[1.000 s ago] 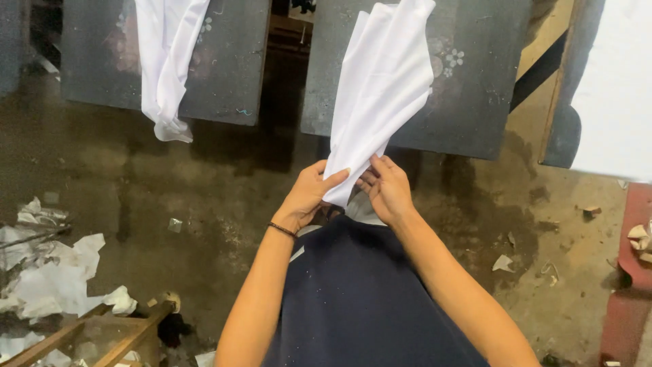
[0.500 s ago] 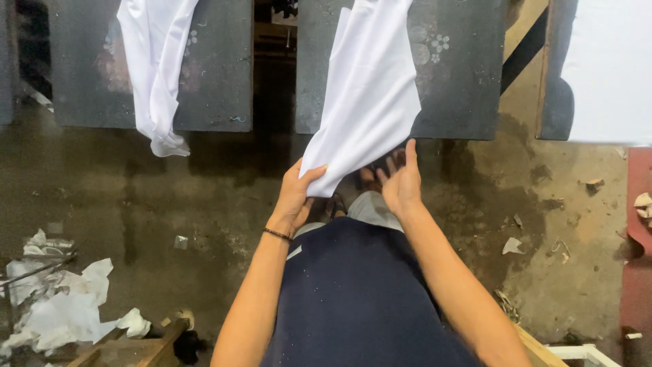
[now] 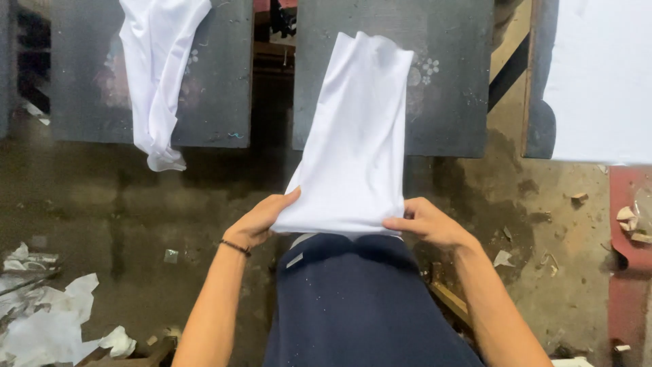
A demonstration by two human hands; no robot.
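A white garment (image 3: 356,146) lies on a dark grey board (image 3: 455,102) and hangs off its near edge. My left hand (image 3: 257,223) grips the garment's near left corner, a dark band on the wrist. My right hand (image 3: 426,223) grips the near right corner. Between them the hem is pulled flat and wide. Below my hands is my dark blue clothing (image 3: 360,306).
Another white garment (image 3: 159,75) is draped over a second grey board (image 3: 88,75) at the left. A third board with white cloth (image 3: 598,81) is at the right. The wet concrete floor (image 3: 122,211) carries crumpled white paper (image 3: 47,326) at lower left and debris at right.
The garment was bunched and twisted between my hands; now my hands have moved apart and the cloth is spread flat over the board.
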